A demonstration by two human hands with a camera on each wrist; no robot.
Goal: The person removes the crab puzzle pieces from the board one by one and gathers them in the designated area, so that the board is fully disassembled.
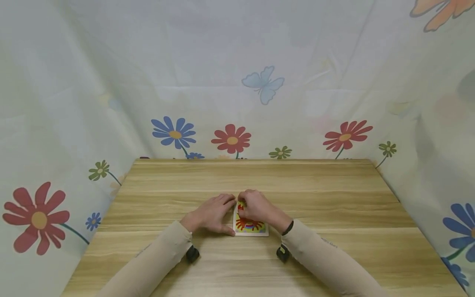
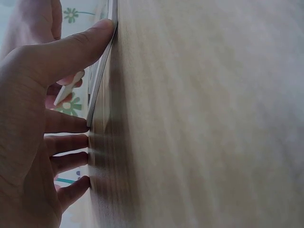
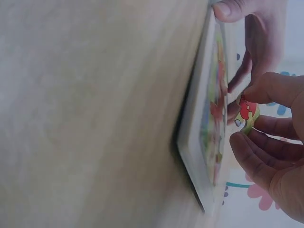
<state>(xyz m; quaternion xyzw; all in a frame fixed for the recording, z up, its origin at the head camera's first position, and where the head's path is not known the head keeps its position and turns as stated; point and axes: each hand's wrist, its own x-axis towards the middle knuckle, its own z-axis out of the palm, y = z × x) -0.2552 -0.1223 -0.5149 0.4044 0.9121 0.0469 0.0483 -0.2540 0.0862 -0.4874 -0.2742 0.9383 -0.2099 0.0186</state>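
A small square jigsaw puzzle board with a white border and a red, yellow and blue picture lies flat on the table. My right hand is above its upper part and partly covers the picture. Between thumb and fingertips it pinches a yellow-green and red puzzle piece, held up off the board in the right wrist view. My left hand lies along the board's left side. Its thumb presses on the near corner, its forefinger touches the far corner, and the other fingertips rest on the table.
The wood-grain table reaches well out on both sides of the board. Behind and beside it hangs a pale cloth printed with flowers and a butterfly. Black wrist devices sit under both sleeves, close above the tabletop.
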